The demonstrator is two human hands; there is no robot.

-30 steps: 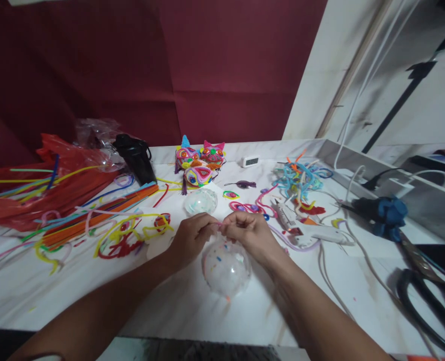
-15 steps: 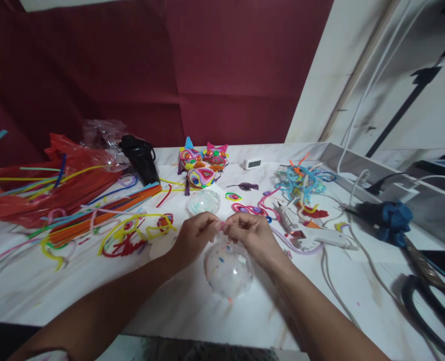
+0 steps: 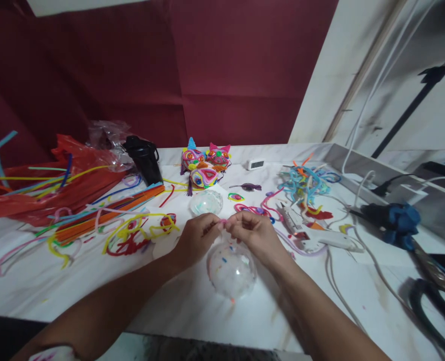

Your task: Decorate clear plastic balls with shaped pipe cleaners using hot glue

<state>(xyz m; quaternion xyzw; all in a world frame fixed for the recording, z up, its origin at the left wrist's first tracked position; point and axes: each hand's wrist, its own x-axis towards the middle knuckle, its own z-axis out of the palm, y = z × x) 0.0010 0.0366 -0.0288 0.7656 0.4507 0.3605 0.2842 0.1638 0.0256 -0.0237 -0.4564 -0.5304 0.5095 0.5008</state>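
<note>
Between the fingertips of both hands is a small pink piece of pipe cleaner [image 3: 223, 221]. My left hand [image 3: 198, 236] pinches one end, and my right hand [image 3: 250, 231] pinches the other, with the hands almost touching. Just below them a clear plastic dome [image 3: 232, 271] with coloured specks rests on the white table. Behind the hands lies a second clear dome [image 3: 206, 202]. Farther back sit several colourful decorated ornaments [image 3: 204, 175] with tassels. A small eye-shaped coil [image 3: 236, 197] and a dark purple tassel [image 3: 249, 187] are to their right.
A white glue gun [image 3: 329, 238] with its cable lies on the right, near large scissors [image 3: 429, 306]. Loose pipe cleaners [image 3: 105, 210] and a red plastic bag [image 3: 83, 165] cover the left. A black bottle [image 3: 144, 159] stands at the back; a tangled pile [image 3: 305, 180] lies right.
The whole view has shifted slightly, so things appear a little farther right. Both hands still pinch the pink piece, which shows a bit more between them.
</note>
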